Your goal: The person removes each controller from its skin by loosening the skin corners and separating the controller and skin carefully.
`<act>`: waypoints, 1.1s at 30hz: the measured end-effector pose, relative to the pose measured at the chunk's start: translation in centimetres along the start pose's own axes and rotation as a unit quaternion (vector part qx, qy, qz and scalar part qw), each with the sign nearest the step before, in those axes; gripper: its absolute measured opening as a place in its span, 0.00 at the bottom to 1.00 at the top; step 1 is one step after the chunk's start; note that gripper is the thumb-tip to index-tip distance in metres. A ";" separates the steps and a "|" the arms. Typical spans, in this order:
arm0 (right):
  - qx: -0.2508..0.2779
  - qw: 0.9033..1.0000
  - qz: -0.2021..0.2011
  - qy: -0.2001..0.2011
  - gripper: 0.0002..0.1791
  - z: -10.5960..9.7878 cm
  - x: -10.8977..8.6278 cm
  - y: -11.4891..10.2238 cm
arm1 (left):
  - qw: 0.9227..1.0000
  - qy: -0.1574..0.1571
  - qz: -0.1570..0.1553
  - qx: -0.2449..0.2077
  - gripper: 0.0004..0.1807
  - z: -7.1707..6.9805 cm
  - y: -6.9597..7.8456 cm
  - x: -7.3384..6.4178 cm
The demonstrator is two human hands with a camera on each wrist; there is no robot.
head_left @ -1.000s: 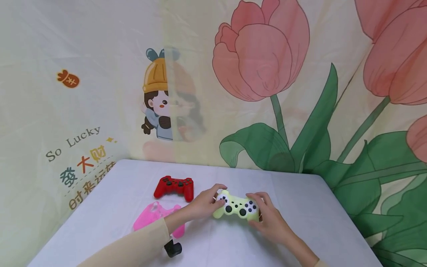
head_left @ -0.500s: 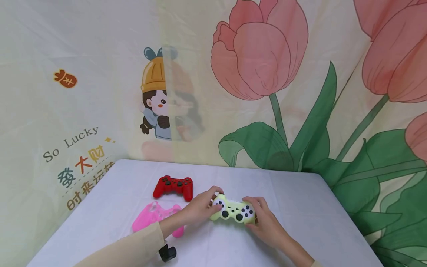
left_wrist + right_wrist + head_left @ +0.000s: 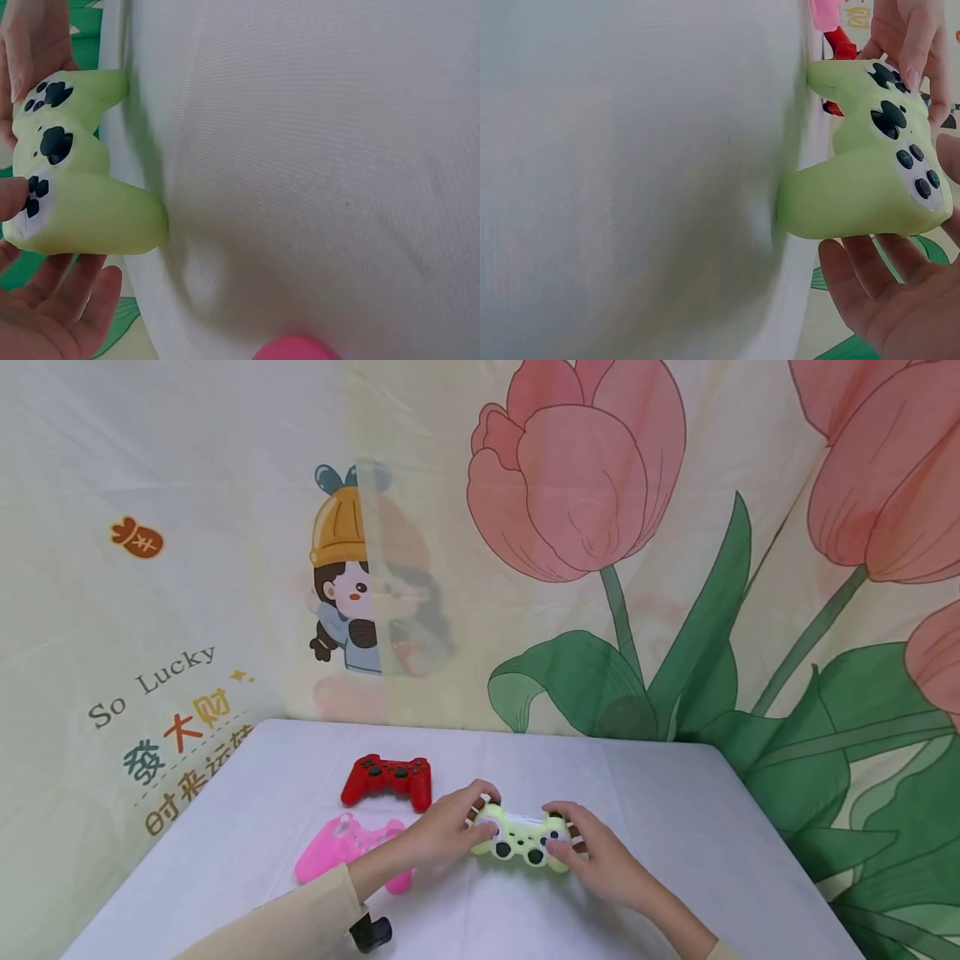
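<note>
Between both hands is a white game controller in a pale yellow-green silicone sleeve [image 3: 519, 842], its black sticks and buttons facing up toward the head camera. My left hand [image 3: 447, 824] grips its left end, thumb on top near the direction pad and fingers behind. On the right end my right hand [image 3: 603, 857] has its thumb over the button side and its fingers round the back edge. In the left wrist view the sleeved grip [image 3: 112, 217] hangs close to the cloth; whether it touches cannot be told. The right wrist view shows the sleeve's other grip [image 3: 840, 199].
A red game controller [image 3: 387, 781] lies at the back left of the white-clothed table [image 3: 637, 793]. In front of it lies a pink silicone sleeve [image 3: 330, 847], partly behind my left forearm. A black wrist-mounted device [image 3: 371, 933] sits under the left cuff. A printed curtain [image 3: 420, 693] stands behind.
The sleeved controller has moved slightly left and nearer in the head view and has tipped, showing more of its back edge. My right thumb has moved onto its button face.
</note>
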State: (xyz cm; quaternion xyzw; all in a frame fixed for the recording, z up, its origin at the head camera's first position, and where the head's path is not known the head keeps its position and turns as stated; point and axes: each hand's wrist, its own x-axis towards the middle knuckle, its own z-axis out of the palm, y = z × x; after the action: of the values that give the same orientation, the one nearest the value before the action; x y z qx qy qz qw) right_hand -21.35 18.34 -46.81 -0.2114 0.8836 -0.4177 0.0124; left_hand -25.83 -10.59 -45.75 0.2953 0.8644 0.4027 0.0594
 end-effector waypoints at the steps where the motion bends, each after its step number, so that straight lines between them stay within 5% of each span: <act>1: 0.003 1.000 0.001 0.004 0.24 0.0 0.1 -0.1 | 1.000 -0.001 0.002 0.001 0.20 -0.1 0.1 0.0; 15: 0.010 0.999 -0.033 0.001 0.19 -0.5 -0.3 -0.9 | 0.998 -0.026 0.028 0.044 0.21 -0.4 0.8 -0.5; 33: 0.019 0.999 -0.046 -0.015 0.19 -0.5 -1.0 -0.6 | 0.996 -0.048 0.061 0.036 0.16 -0.7 1.2 -1.3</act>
State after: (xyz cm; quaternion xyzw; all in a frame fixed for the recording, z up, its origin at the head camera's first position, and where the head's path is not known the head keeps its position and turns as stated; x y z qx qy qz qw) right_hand -20.35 18.73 -46.17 -0.2583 0.8643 -0.4315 0.0106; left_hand -24.41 -11.17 -44.60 0.3688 0.8547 0.3594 0.0656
